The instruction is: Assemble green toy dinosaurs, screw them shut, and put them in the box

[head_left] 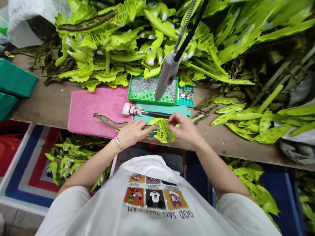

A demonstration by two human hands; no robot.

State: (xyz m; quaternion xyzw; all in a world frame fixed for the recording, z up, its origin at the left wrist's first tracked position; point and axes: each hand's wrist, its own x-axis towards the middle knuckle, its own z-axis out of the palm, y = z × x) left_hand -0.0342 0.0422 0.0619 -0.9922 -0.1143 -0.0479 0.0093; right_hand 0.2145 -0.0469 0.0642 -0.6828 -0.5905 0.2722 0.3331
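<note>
At the near edge of the worktop [41, 98] is an olive strip [108, 121], the left hand [135, 130] clamped over it; whether the blurred right hand [181, 127] grips anything, one cannot tell. Between them, a lime-green piece [161, 133] meets the strip's end. Joining seems underway, calling next for steadiness.

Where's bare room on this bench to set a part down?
Bare bench shows between the green blocks and pink cloth, whose left side is also free. A smaller patch separates the right hand from the lime pieces. Lime shells crowd the back.
</note>
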